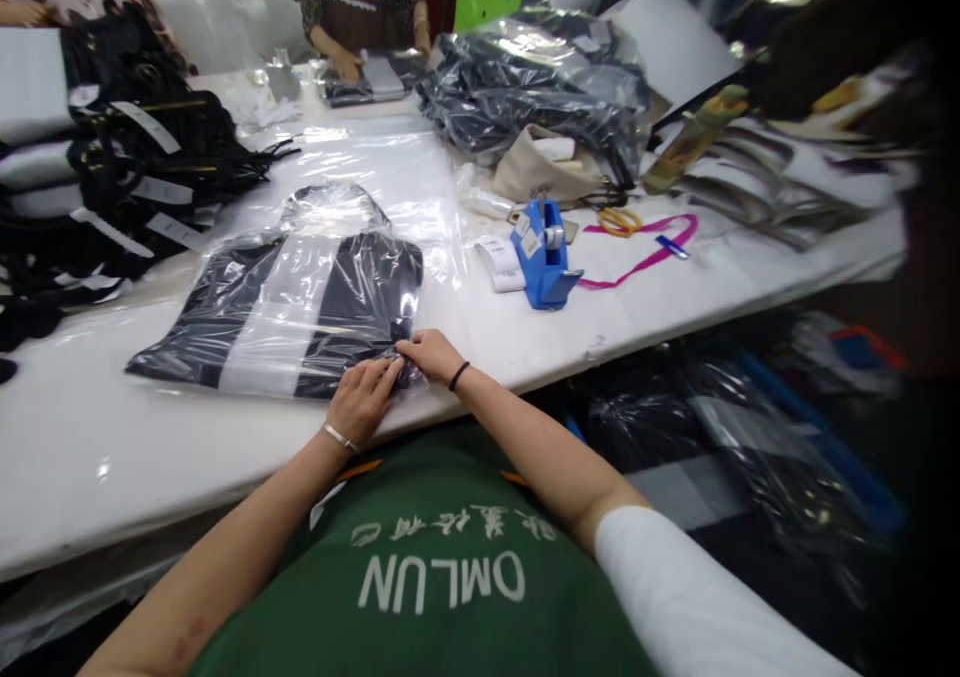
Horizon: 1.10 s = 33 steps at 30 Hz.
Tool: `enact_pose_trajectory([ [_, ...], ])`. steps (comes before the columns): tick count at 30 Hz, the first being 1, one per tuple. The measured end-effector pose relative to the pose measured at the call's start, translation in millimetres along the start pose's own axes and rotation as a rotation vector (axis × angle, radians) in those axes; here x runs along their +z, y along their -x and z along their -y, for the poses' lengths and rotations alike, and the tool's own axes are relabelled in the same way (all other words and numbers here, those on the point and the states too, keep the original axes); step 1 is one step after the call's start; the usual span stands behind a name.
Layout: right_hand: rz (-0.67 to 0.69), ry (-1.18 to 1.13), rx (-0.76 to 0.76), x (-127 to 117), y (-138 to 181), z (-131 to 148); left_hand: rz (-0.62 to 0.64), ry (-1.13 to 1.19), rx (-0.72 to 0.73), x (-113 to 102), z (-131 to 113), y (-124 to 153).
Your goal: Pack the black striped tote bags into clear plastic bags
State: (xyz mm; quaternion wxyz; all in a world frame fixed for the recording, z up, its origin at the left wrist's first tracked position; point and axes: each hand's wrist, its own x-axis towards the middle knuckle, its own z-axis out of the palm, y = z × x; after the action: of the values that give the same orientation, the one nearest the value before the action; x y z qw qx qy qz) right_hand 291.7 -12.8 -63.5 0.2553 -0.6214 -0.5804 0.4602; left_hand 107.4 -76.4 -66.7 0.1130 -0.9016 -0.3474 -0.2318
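Note:
A black handbag with a broad white paper band (279, 307) lies flat inside a clear plastic bag (360, 297) on the white table. The handbag's handle shows as a loop under the film at the far side. At the plastic's near right corner, my left hand (365, 397) grips the film with its fingers bent together. Right beside it, my right hand (436, 355) pinches the same corner between thumb and fingers. My fingertips nearly meet, and the exact fold of film under them is hard to make out.
To the right stand a blue tape dispenser (546, 257), yellow-handled scissors (619, 221) and a pink strap (637, 262). Black bags with tags (142, 172) are heaped at left. Plastic-wrapped bags (540, 77) pile up at the back. Across the table, a person's hands (346, 63) touch another wrapped item.

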Motion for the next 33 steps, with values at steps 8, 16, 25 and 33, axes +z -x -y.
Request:
enact_pose_trajectory([
  [8,-0.201,-0.444,0.019,-113.0,36.1,-35.0,-0.041,0.092,0.167,25.5,11.0,1.0],
  [16,-0.846,0.003,0.016,-262.6,2.7,-82.7,-0.021,0.026,0.145,28.6,8.4,0.3],
  [25,-0.933,-0.074,-0.071,-234.1,33.9,-80.3,-0.035,0.062,0.129,28.7,7.9,0.5],
  [33,-0.855,-0.060,0.178,-206.8,59.5,-117.2,-0.011,0.134,0.090,21.2,1.4,-4.7],
])
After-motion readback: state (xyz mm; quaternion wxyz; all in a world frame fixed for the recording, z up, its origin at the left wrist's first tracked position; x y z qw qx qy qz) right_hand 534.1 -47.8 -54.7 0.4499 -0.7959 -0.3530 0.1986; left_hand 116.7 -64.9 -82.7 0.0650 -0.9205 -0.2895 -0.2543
